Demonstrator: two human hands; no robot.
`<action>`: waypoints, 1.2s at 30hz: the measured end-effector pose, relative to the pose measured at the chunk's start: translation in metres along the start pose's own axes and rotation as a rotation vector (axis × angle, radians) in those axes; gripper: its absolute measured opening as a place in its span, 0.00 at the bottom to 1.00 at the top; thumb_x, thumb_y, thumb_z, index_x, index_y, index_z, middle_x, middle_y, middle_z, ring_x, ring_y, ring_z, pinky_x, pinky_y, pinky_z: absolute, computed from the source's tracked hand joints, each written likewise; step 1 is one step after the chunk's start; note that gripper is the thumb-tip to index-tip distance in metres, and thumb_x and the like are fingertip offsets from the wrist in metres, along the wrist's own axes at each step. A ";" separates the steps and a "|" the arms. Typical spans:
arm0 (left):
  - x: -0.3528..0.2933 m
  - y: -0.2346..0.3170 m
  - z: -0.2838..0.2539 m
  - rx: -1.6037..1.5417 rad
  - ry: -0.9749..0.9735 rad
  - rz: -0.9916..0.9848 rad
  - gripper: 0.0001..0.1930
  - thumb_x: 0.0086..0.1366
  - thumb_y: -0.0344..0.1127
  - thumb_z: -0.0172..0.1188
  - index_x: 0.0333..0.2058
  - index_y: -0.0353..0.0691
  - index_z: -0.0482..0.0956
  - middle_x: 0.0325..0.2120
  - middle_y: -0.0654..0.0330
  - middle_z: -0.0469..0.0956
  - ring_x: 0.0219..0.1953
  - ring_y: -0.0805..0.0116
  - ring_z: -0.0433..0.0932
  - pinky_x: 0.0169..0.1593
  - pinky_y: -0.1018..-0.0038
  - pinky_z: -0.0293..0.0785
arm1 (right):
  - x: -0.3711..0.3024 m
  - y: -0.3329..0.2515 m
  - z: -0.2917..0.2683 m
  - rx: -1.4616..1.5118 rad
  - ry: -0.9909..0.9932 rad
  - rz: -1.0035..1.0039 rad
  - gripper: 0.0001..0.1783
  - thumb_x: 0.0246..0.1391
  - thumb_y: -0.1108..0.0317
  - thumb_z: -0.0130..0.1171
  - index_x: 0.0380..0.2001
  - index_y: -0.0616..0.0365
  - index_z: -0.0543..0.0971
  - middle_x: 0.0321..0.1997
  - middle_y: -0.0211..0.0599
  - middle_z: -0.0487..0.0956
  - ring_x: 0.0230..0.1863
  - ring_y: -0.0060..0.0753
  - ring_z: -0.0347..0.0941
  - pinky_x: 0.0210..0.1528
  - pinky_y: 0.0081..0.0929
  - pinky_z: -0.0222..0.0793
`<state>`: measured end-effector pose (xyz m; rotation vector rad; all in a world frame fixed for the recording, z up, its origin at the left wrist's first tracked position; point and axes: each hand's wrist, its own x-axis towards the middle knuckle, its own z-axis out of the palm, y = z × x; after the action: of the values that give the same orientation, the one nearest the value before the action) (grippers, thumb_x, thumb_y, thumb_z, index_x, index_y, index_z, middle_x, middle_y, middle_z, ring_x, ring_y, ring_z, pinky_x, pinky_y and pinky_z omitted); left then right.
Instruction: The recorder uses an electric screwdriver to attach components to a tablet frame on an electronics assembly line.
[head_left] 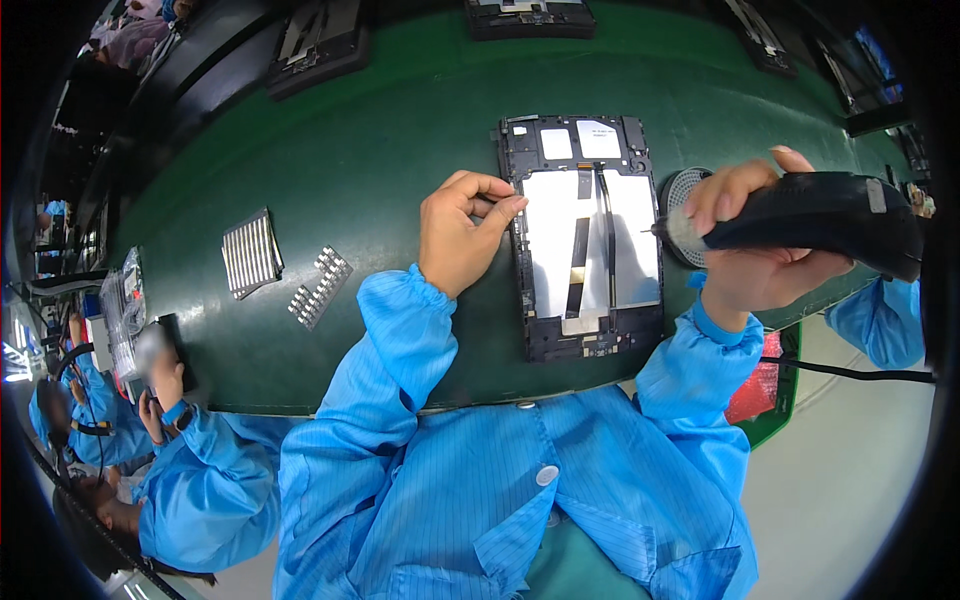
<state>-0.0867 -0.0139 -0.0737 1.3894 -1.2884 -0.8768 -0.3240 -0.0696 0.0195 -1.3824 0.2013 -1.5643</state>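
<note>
The opened tablet (550, 240) lies with its long axis near-to-far, the left hand (465, 230) narrowed at its left edge, contents unclear, the right hand (742, 275) gripping a left-pointing screwdriver (830, 212).

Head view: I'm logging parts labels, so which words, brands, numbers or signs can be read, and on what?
No text can be read reliably.
White label at the top of the opened tablet-like device: small dark print, too small to read.
Pale patch on the black handheld tool: too small to tell whether it bears print.
</note>
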 end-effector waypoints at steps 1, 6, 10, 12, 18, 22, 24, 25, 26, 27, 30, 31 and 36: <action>0.000 0.004 -0.003 -0.002 0.005 -0.001 0.10 0.55 0.28 0.66 0.33 0.31 0.76 0.30 0.61 0.76 0.25 0.79 0.76 0.21 0.84 0.70 | 0.000 0.002 0.012 0.046 -0.004 0.030 0.56 0.46 0.20 0.25 0.54 0.66 0.63 0.24 0.43 0.72 0.20 0.33 0.71 0.24 0.32 0.69; 0.021 0.028 -0.019 -0.141 -0.201 -0.444 0.12 0.53 0.29 0.67 0.32 0.30 0.75 0.26 0.58 0.78 0.22 0.76 0.78 0.18 0.84 0.70 | 0.010 0.023 0.050 0.139 -0.121 0.239 0.55 0.46 0.21 0.33 0.55 0.66 0.61 0.25 0.43 0.73 0.21 0.36 0.71 0.24 0.35 0.71; 0.030 0.024 -0.029 -0.207 -0.285 -0.506 0.10 0.53 0.30 0.67 0.30 0.32 0.76 0.23 0.59 0.79 0.22 0.75 0.79 0.19 0.83 0.71 | 0.023 0.054 0.077 -0.002 -0.153 0.347 0.55 0.45 0.20 0.34 0.51 0.67 0.64 0.22 0.43 0.72 0.21 0.35 0.72 0.24 0.30 0.71; 0.030 0.025 -0.027 -0.199 -0.271 -0.494 0.10 0.53 0.29 0.67 0.30 0.32 0.76 0.23 0.59 0.79 0.22 0.75 0.78 0.19 0.83 0.71 | 0.024 0.062 0.080 -0.036 -0.164 0.360 0.54 0.45 0.20 0.33 0.50 0.67 0.64 0.21 0.42 0.72 0.21 0.34 0.72 0.24 0.29 0.71; 0.029 0.026 -0.026 -0.173 -0.262 -0.497 0.08 0.54 0.28 0.66 0.30 0.32 0.76 0.22 0.59 0.78 0.22 0.75 0.78 0.19 0.83 0.71 | 0.020 0.074 0.079 -0.070 -0.176 0.350 0.55 0.44 0.20 0.32 0.49 0.66 0.64 0.21 0.41 0.71 0.20 0.33 0.71 0.23 0.29 0.71; 0.029 0.025 -0.026 -0.174 -0.274 -0.496 0.08 0.54 0.27 0.65 0.31 0.31 0.76 0.22 0.59 0.78 0.21 0.75 0.78 0.19 0.83 0.71 | 0.019 0.075 0.079 -0.061 -0.176 0.365 0.55 0.44 0.19 0.33 0.50 0.66 0.64 0.22 0.41 0.72 0.20 0.32 0.71 0.24 0.30 0.71; 0.029 0.024 -0.026 -0.177 -0.269 -0.497 0.08 0.54 0.27 0.65 0.31 0.31 0.76 0.22 0.59 0.78 0.21 0.75 0.78 0.19 0.82 0.71 | 0.018 0.076 0.080 -0.070 -0.181 0.372 0.55 0.44 0.19 0.33 0.50 0.66 0.64 0.22 0.41 0.72 0.20 0.33 0.71 0.24 0.30 0.71; 0.029 0.024 -0.025 -0.178 -0.268 -0.497 0.08 0.54 0.27 0.65 0.31 0.31 0.76 0.22 0.58 0.78 0.21 0.75 0.78 0.19 0.82 0.71 | 0.018 0.076 0.079 -0.078 -0.176 0.373 0.55 0.43 0.19 0.33 0.50 0.66 0.64 0.22 0.41 0.72 0.20 0.33 0.71 0.24 0.30 0.71; 0.029 0.024 -0.024 -0.180 -0.268 -0.496 0.08 0.54 0.27 0.65 0.31 0.31 0.76 0.22 0.58 0.78 0.21 0.75 0.78 0.19 0.82 0.71 | 0.018 0.077 0.079 -0.085 -0.171 0.373 0.56 0.42 0.18 0.32 0.49 0.66 0.64 0.22 0.42 0.72 0.20 0.33 0.71 0.23 0.30 0.71; 0.030 0.025 -0.024 -0.178 -0.270 -0.496 0.08 0.54 0.27 0.65 0.31 0.31 0.76 0.23 0.58 0.78 0.21 0.75 0.78 0.19 0.82 0.71 | 0.017 0.078 0.078 -0.087 -0.172 0.373 0.56 0.42 0.18 0.32 0.49 0.66 0.64 0.22 0.42 0.72 0.20 0.33 0.71 0.23 0.30 0.71; 0.028 0.019 -0.025 -0.193 -0.257 -0.489 0.08 0.54 0.27 0.65 0.30 0.32 0.76 0.23 0.59 0.78 0.21 0.75 0.78 0.19 0.82 0.71 | 0.016 0.080 0.082 -0.047 -0.238 0.307 0.49 0.50 0.24 0.34 0.47 0.66 0.65 0.21 0.42 0.71 0.20 0.34 0.71 0.23 0.31 0.71; 0.028 0.017 -0.025 -0.211 -0.248 -0.481 0.07 0.54 0.28 0.65 0.30 0.32 0.77 0.22 0.59 0.79 0.21 0.75 0.78 0.20 0.82 0.72 | 0.015 0.076 0.088 -0.046 -0.220 0.346 0.37 0.54 0.36 0.42 0.45 0.65 0.65 0.21 0.42 0.72 0.20 0.32 0.71 0.24 0.29 0.71; 0.024 0.014 -0.028 -0.219 -0.239 -0.383 0.09 0.52 0.29 0.67 0.29 0.34 0.77 0.21 0.60 0.78 0.21 0.74 0.79 0.19 0.81 0.73 | 0.004 0.076 0.106 -0.187 -0.188 0.231 0.23 0.41 0.88 0.61 0.40 0.62 0.66 0.22 0.39 0.74 0.22 0.25 0.72 0.25 0.20 0.69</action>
<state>-0.0593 -0.0305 -0.0507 1.4066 -1.0739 -1.4374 -0.1942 -0.0609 0.0060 -1.5818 0.3862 -1.2423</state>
